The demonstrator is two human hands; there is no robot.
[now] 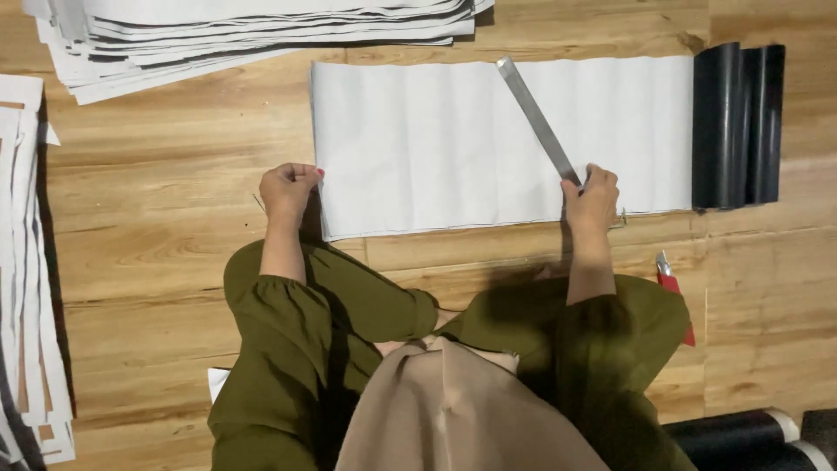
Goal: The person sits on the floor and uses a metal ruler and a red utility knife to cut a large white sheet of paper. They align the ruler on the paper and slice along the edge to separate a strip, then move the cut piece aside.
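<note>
A long white sheet (436, 139) lies unrolled on the wooden floor, its right end still wound into a black roll (737, 122). My left hand (288, 187) is closed on the sheet's left edge near its lower corner. My right hand (593, 199) grips the near end of a long metal ruler (534, 113), which lies slanted across the sheet, pointing up and to the left. My sleeves are olive green.
A stack of white sheets (253, 35) lies at the top left and another pile (26, 279) runs down the left edge. A red-handled cutter (673, 292) rests by my right knee. Black rolls (750, 436) lie at the bottom right.
</note>
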